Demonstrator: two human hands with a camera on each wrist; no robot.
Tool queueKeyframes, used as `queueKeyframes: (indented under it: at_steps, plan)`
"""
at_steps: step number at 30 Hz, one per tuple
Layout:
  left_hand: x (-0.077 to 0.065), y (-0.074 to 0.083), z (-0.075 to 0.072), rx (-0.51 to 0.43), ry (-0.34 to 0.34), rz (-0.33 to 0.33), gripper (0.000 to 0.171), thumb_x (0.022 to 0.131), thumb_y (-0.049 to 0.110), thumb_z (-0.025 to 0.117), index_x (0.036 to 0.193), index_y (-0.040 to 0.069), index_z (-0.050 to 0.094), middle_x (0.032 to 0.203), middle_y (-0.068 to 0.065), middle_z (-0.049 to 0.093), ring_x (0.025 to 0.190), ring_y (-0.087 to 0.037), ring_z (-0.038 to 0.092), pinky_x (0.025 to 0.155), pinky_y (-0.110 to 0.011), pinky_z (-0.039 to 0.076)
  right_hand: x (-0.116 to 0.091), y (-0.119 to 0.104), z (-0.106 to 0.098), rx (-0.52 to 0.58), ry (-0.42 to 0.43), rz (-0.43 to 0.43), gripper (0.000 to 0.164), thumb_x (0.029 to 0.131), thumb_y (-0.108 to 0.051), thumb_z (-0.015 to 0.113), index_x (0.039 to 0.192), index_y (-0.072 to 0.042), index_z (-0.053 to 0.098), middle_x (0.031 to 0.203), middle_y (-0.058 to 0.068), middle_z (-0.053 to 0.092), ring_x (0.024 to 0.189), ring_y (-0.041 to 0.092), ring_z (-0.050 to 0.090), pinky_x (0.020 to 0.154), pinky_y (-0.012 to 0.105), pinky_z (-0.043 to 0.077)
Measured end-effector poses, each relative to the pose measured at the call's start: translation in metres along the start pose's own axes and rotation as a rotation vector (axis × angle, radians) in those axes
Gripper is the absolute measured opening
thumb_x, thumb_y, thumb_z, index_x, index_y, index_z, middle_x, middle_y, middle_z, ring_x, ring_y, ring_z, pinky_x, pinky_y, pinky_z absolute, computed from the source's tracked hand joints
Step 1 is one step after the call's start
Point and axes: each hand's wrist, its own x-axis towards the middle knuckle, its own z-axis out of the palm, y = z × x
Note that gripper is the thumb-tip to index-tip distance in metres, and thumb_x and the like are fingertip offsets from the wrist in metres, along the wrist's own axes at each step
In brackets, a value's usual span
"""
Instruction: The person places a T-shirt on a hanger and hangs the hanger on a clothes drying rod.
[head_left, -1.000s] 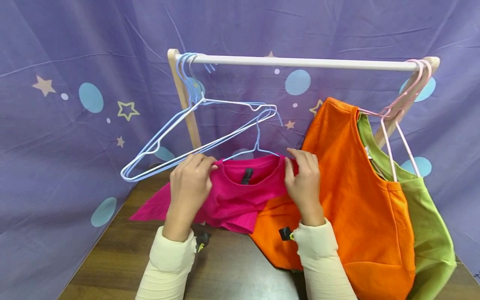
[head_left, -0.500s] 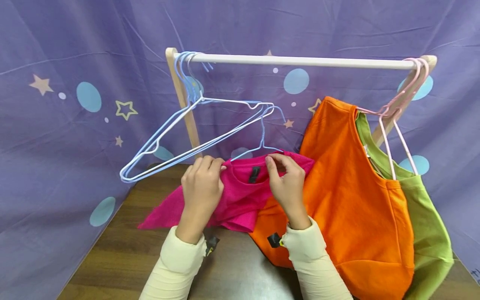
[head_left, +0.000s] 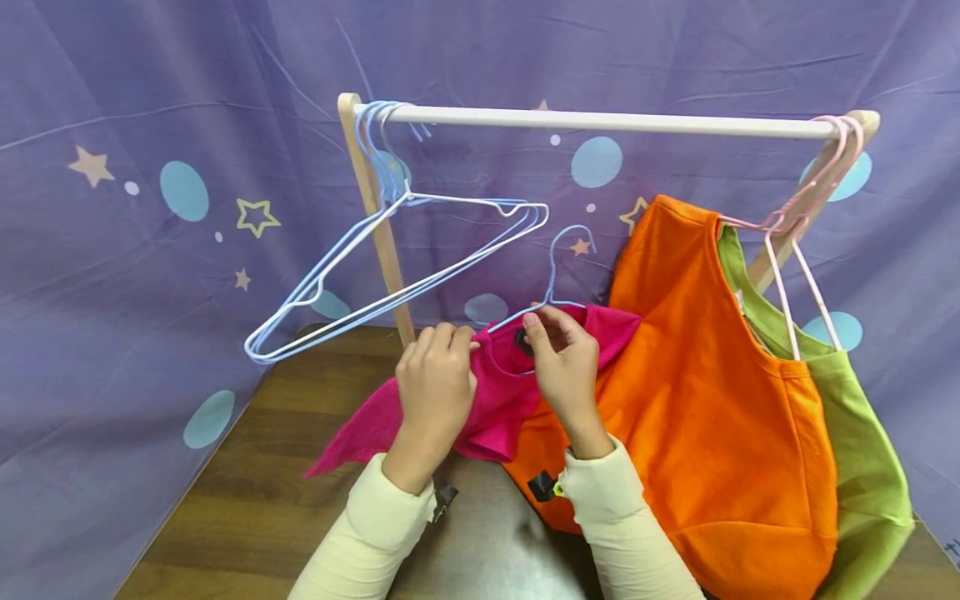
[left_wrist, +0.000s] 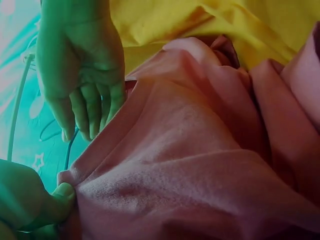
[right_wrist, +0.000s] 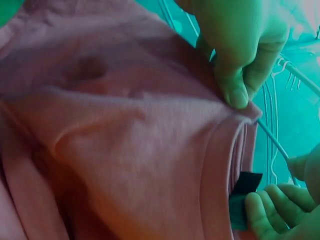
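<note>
A magenta shirt is held up by its neckline over the table, with a blue wire hanger inside it. The hanger's hook stands up above the collar, tipped to the right. My left hand pinches the shirt at the left shoulder beside the collar, thumb in front. My right hand is at the neck opening, its thumb and forefinger pinching the hanger's arm near the base of the hook. A black label shows inside the collar by the right fingers. The hanger's far ends are hidden in the cloth.
A rack with a white rail stands behind. Blue and white hangers hang bunched at its left end. An orange garment and a green garment hang at right on pink hangers. Below lies a brown wooden table.
Both hands, the shirt and the blue hanger have shifted right. My right hand has left the shirt's right shoulder and come inward to the hanger at the neck opening. The left grip stays.
</note>
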Motion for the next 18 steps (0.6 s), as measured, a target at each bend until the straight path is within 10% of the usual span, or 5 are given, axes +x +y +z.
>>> queueKeyframes:
  at_steps: [8, 18]
  plan:
    - [-0.002, 0.003, -0.002, 0.011, -0.072, -0.014, 0.007, 0.089, 0.009, 0.076, 0.094, 0.004, 0.076, 0.084, -0.008, 0.069, 0.072, -0.027, 0.061, 0.054, -0.036, 0.05, -0.004, -0.004, 0.01, 0.334, 0.081, 0.117, 0.021, 0.097, -0.001, 0.067, 0.111, 0.014, 0.068, 0.088, 0.021, 0.072, 0.074, 0.018, 0.074, 0.073, 0.033, 0.062]
    - [0.001, 0.008, -0.015, -0.008, -0.187, -0.04, 0.007, 0.087, 0.012, 0.081, 0.09, 0.006, 0.078, 0.083, -0.006, 0.069, 0.072, -0.026, 0.061, 0.053, -0.041, 0.056, -0.003, -0.022, 0.023, 0.763, 0.223, 0.379, 0.009, 0.099, 0.005, 0.059, 0.104, 0.011, 0.065, 0.082, 0.015, 0.074, 0.074, 0.025, 0.076, 0.075, 0.04, 0.062]
